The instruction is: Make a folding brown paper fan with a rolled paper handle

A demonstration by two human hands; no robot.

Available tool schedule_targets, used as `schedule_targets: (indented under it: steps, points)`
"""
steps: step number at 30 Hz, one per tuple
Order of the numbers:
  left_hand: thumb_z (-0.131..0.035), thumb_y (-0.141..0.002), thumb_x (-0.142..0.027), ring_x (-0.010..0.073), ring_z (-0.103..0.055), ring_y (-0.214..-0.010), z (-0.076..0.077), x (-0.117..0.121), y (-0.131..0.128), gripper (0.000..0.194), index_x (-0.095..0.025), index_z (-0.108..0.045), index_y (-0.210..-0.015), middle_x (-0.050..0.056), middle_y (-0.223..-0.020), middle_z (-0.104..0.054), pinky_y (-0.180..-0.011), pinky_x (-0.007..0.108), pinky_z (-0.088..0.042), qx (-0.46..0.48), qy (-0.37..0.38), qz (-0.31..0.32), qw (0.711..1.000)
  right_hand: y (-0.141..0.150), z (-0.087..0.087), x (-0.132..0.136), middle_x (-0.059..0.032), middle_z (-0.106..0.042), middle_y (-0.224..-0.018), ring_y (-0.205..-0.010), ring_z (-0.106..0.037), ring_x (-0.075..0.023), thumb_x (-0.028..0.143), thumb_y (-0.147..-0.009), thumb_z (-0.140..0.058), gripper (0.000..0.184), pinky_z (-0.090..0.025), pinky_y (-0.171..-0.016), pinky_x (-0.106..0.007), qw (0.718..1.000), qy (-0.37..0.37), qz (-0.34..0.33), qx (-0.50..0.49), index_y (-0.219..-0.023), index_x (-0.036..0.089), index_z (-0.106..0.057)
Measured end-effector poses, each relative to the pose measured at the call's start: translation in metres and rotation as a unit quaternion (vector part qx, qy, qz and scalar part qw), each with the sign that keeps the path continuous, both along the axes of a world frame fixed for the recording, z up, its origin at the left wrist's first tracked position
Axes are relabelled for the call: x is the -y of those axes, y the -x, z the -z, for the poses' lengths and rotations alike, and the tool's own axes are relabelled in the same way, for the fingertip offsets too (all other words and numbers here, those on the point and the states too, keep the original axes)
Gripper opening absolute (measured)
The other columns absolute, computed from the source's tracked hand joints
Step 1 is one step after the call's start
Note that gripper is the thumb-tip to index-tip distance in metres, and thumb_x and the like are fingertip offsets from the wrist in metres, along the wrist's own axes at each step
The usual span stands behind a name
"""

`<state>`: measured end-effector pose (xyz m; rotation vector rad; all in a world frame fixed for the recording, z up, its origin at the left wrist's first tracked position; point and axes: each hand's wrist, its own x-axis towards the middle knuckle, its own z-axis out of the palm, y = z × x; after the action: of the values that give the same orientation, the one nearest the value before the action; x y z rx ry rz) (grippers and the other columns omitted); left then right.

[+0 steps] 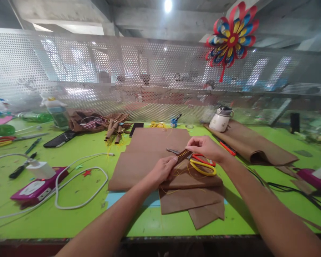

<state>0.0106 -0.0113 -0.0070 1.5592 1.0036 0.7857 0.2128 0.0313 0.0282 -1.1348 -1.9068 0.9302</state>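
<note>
Between my two hands is a small brown paper roll [184, 155] with yellow thread along it. My left hand [166, 169] is closed round its lower end. My right hand [203, 147] pinches at the upper end, where a fine thread may be between finger and thumb; I cannot tell. Just beneath lie scissors [203, 167] with one red and one yellow handle loop, their blades partly hidden by the roll. Loose yellow thread [180, 173] trails over stacked brown paper sheets [139, 167] under my hands.
At the back are a bundle of brown paper rolls [115, 128], a phone [136, 129], a blue jar [173, 122] and a white bottle [220, 119]. A purple power strip [40, 187] and white cable [81, 207] lie left. Folded brown paper [256, 142] lies right.
</note>
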Motion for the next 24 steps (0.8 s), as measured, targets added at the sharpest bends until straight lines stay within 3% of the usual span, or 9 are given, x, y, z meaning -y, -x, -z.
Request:
schedule_targets:
  steps: [8, 13, 16, 24]
  points:
    - [-0.039, -0.084, -0.053, 0.0075, -0.031, -0.043, 0.003, -0.004, 0.0, 0.044, -0.014, -0.056, -0.079, -0.006, -0.047, -0.038, -0.044, 0.02, -0.023, -0.002, -0.042, -0.011, 0.999, -0.002, 0.002, -0.003, 0.0012, -0.055, -0.064, -0.058, -0.047, -0.011, 0.035, -0.074, -0.062, 0.02, -0.037, -0.056, -0.025, 1.0, -0.008, 0.001, 0.021, -0.075, 0.015, -0.061]
    - [-0.041, -0.084, -0.051, 0.0107, -0.037, -0.05, 0.006, -0.007, -0.001, 0.047, -0.012, -0.064, -0.095, -0.005, -0.048, -0.04, -0.052, 0.022, -0.03, -0.012, -0.068, -0.038, 0.997, -0.007, -0.002, -0.002, 0.0011, -0.055, -0.064, -0.057, -0.047, -0.011, 0.034, -0.075, -0.06, 0.021, -0.036, -0.052, -0.024, 0.998, -0.04, 0.015, 0.052, -0.084, 0.015, -0.065]
    - [-0.04, -0.085, -0.049, 0.0123, -0.042, -0.055, 0.01, -0.01, -0.001, 0.045, -0.011, -0.065, -0.094, -0.004, -0.05, -0.044, -0.056, 0.022, -0.034, -0.012, -0.07, -0.045, 0.996, -0.006, -0.008, 0.006, 0.0015, -0.055, -0.063, -0.055, -0.047, -0.0107, 0.032, -0.078, -0.058, 0.021, -0.036, -0.05, -0.023, 0.995, -0.066, 0.011, 0.074, -0.089, 0.016, -0.066]
    - [-0.037, -0.085, -0.034, 0.0164, -0.053, -0.073, 0.011, -0.013, 0.001, 0.036, -0.011, -0.064, -0.091, 0.005, -0.072, -0.061, -0.069, 0.025, -0.041, 0.007, -0.107, -0.027, 0.994, 0.016, -0.03, 0.044, -0.0024, -0.068, -0.081, -0.076, -0.06, -0.0134, 0.021, -0.084, -0.054, 0.018, -0.046, -0.07, -0.024, 0.975, -0.107, -0.16, 0.109, -0.094, 0.018, -0.069]
